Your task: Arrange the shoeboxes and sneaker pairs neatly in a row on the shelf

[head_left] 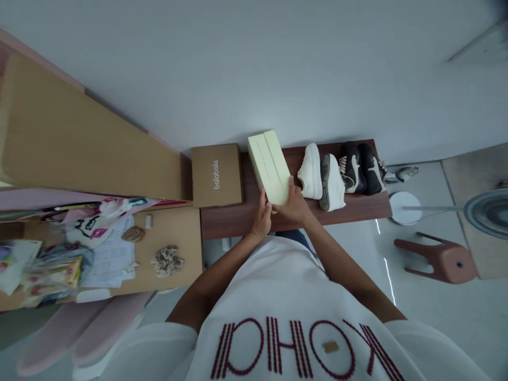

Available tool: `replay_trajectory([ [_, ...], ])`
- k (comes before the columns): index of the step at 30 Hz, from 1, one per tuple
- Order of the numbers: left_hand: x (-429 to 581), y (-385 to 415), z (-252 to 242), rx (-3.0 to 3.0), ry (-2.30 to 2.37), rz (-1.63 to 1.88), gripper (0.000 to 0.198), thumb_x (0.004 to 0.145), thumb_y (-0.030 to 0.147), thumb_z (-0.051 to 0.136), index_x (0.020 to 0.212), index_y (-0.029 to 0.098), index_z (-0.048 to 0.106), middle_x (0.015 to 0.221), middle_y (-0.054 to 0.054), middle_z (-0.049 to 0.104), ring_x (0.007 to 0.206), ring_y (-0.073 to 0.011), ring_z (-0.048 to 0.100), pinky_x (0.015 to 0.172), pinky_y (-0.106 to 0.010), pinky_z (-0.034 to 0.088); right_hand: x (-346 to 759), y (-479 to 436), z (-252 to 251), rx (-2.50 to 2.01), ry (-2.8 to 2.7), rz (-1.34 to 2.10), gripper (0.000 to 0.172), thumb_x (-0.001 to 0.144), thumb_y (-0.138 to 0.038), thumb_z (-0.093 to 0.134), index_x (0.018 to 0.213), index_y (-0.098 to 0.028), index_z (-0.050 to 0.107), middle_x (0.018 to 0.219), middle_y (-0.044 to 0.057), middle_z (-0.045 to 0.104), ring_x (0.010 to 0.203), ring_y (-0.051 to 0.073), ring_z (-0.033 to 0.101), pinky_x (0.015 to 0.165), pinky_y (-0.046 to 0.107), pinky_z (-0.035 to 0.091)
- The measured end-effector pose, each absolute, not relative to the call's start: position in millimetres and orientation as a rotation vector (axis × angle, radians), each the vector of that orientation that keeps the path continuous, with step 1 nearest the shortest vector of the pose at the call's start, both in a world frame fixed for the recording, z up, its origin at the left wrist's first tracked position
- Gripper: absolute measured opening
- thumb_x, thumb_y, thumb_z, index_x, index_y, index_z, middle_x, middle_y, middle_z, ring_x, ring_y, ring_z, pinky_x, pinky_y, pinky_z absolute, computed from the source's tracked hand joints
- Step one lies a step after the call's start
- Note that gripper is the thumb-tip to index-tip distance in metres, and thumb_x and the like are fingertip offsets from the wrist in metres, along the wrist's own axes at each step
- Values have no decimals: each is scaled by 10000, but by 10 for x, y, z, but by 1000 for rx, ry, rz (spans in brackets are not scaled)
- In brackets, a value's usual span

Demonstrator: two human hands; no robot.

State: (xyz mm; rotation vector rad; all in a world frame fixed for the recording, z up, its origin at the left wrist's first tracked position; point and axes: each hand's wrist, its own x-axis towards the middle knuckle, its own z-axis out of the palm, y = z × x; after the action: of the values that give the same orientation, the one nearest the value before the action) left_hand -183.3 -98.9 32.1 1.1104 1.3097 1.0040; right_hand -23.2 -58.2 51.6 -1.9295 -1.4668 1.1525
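Note:
A pale yellow shoe box (270, 165) lies lengthwise on a dark brown shelf (238, 219). My left hand (261, 217) grips its near left corner with fingers curled on the side. My right hand (294, 203) rests over its near right corner, fingers wrapped on the lid edge. Both hands hold the box at its near end.
A tan box (216, 174) stands left of the yellow box. A pair of white sneakers (322, 180) and a pair of black sneakers (362, 168) line the shelf to the right. A cluttered desk (174, 233) is at left. A pink stool (438, 259) and fan (487, 211) stand at right.

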Motion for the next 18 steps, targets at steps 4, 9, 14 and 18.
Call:
replay_trajectory([
  [4,-2113,-840,373,1093,1285,994,656,1051,534,452,1628,241,353,1575,-156,550,1531,-254,434,1280,-480,296,-313,-556,587,-2039,-1562,987,1337,579,-516,936,1677,-247,222,1588,241,356,1475,550,328,1192,704,249],
  [9,-3026,-735,290,1026,1824,1171,486,986,333,591,1461,242,544,1557,-129,557,1483,-234,490,1267,-405,329,7,-576,426,-1920,-1401,1146,1182,635,-460,851,1650,-225,294,1606,182,423,1490,434,386,1234,597,302],
  [14,-3888,-784,35,811,2161,1217,544,924,232,619,1451,160,505,1581,-175,507,1495,-229,464,1291,-400,281,132,-761,92,-1778,-983,1456,831,810,-495,556,1563,-174,415,1521,145,568,1378,329,552,1161,546,436],
  [18,-4167,-650,-127,686,2071,1140,594,891,278,696,1433,111,523,1562,-231,521,1494,-273,478,1278,-422,311,13,-880,127,-1900,-1168,1009,678,838,-474,557,1431,-145,548,1463,189,596,1404,365,496,1189,624,368],
])
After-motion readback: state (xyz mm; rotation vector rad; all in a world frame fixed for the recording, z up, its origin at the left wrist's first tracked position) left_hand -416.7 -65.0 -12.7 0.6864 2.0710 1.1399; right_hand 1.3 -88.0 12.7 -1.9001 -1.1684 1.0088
